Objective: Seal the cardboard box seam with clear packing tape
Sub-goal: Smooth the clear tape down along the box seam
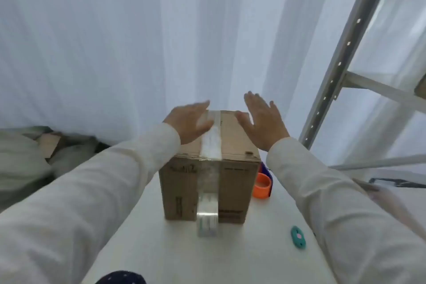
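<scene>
**Open hands over the taped box top**

Fingers [258,101] on both hands are stretching out flat and spread, gripping nothing. The left hand [187,122] is hovering over the left half of the box top, its thumb side lying over or just above the tape strip; motion blur is making it hard to tell whether the palm is touching the cardboard. The right hand [262,120] is spreading over the right half of the top, with its thumb lying on or just above the far right part of the lid. Both arms are wearing pale long sleeves [96,189].

The cardboard box [235,189] is standing upright in the middle of the white table [249,258], closed. A strip of clear packing tape [211,140] is running along the centre seam of the top and continuing down the near face. At the foot of that face the tape roll [207,217] is sitting against the box, apparently joined to the strip.

Just right of the box, an orange ring [261,188] is resting on the table, with something dark blue behind it. A small teal object [298,237] is lying nearer, well apart from the box. White curtains [115,41] are hanging behind, and a grey metal shelving frame [341,60] is rising at the right.
</scene>
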`<state>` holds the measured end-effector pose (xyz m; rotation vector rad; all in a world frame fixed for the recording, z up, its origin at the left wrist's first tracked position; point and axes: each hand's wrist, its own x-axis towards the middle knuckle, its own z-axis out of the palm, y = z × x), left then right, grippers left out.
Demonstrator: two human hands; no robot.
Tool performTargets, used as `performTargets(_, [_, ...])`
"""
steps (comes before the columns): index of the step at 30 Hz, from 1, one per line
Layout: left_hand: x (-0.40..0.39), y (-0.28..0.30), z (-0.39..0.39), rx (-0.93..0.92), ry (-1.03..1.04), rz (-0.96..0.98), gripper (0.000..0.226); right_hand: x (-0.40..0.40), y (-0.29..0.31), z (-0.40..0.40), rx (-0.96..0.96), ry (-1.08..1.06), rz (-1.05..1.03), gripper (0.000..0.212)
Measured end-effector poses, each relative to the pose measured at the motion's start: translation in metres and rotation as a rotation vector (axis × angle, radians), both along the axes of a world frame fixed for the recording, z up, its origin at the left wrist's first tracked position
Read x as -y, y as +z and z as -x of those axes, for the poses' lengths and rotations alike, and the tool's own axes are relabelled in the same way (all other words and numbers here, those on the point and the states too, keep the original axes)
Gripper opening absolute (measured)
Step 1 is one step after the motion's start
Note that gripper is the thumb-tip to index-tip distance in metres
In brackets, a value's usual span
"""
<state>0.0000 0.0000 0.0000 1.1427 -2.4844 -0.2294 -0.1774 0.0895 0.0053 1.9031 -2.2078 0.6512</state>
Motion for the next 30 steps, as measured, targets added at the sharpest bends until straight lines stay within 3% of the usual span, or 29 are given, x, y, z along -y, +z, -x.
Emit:
performTargets(2, [-0.018, -0.02, -0.009, 0.078, -0.049, -0.2, 0.058, -0.019, -0.01, -0.013, 0.063, 0.122, -0.012, 0.047])
performTargets(4, [-0.036, -0.046, -0.017, 0.168, -0.107, -0.197, 0.064, -0.033, -0.026, -0.029, 0.103, 0.227, -0.05, 0.036])
performTargets(9, [-0.037, -0.068, -0.019, 0.209, -0.079, -0.026, 0.062, -0.027, -0.053, -0.049, 0.145, 0.235, -0.182, 0.058])
performTargets(14, [-0.039, -0.071, -0.019, 0.141, -0.093, 0.003, 0.056, -0.003, -0.054, -0.049, 0.116, 0.235, -0.341, 0.048])
performTargets(18, [-0.031, -0.076, -0.016, 0.106, -0.119, 0.057, 0.054, 0.022, -0.048, -0.046, 0.089, 0.181, -0.485, 0.061])
performTargets(25, [-0.023, -0.079, -0.009, -0.005, -0.08, 0.064, 0.047, 0.077, -0.06, -0.03, 0.024, 0.109, -0.536, 0.072])
performTargets(30, [-0.021, -0.077, -0.005, 0.047, -0.022, 0.036, 0.048, 0.07, -0.059, -0.033, -0.001, 0.156, -0.499, 0.069])
